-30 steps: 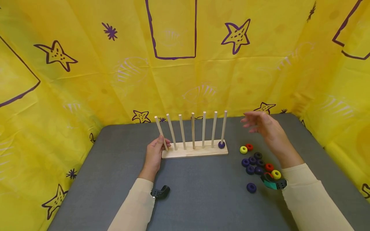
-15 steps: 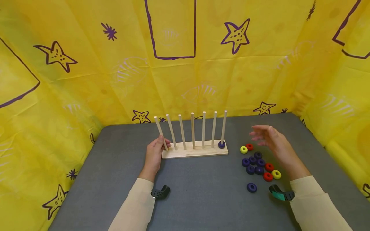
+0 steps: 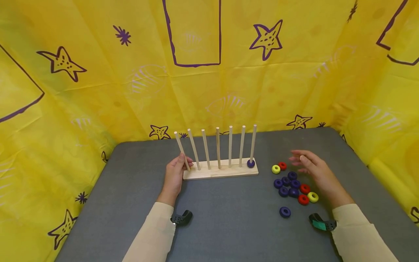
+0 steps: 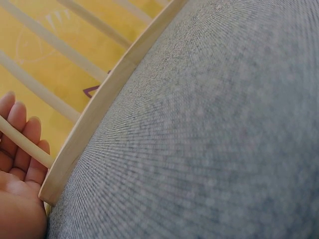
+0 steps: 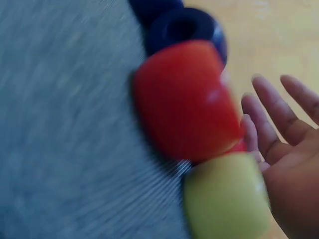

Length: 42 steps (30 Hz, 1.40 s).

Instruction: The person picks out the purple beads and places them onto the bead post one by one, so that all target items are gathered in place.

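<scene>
On the grey tabletop (image 3: 226, 222), we're gripping the wooden rack (image 3: 212, 174) by its leftmost peg (image 3: 179, 143) w/ L hand (image 3: 172, 179) & hovering R hand (image 3: 316, 174), fingers loosely spread, nr the beads (image 3: 293, 193).

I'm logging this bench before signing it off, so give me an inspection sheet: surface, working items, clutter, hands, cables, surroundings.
Surface: grey tabletop, bearing the rack and rings.
Working items: wooden rack with seven pegs; one dark blue ring at the foot of the rightmost peg; loose to its right, seven dark blue rings, three red rings and two yellow rings.
Clutter: nothing seen.
Left hand: holds the leftmost peg near its base.
Right hand: beside the loose rings, fingers apart, holding nothing.
Cables: nothing seen.
Surroundings: yellow cloth with purple starfish drawings, behind and at both sides.
</scene>
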### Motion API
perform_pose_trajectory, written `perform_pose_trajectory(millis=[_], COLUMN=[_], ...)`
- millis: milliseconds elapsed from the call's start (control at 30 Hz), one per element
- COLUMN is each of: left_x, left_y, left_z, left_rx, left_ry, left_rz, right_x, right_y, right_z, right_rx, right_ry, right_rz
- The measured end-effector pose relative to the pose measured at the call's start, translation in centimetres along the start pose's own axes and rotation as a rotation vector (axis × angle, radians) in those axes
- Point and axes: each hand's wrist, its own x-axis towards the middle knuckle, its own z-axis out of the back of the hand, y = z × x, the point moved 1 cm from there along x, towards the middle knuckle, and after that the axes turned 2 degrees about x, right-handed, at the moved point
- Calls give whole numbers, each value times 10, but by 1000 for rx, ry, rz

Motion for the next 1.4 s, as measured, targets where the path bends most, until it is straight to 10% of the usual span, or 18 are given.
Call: perform_pose_trajectory(millis=[400, 1400], left_x=[1, 1], left_y=[0, -1], left_z=[1, -1], left_rx=[18, 60], left_ry=[-2, -3], left_rz=[2, -5], right_x=[-9, -4], right_y=[-29, -31], right_z=[1, 3], right_rx=[-125, -349], right_ry=[25, 24], right_rz=[-163, -229])
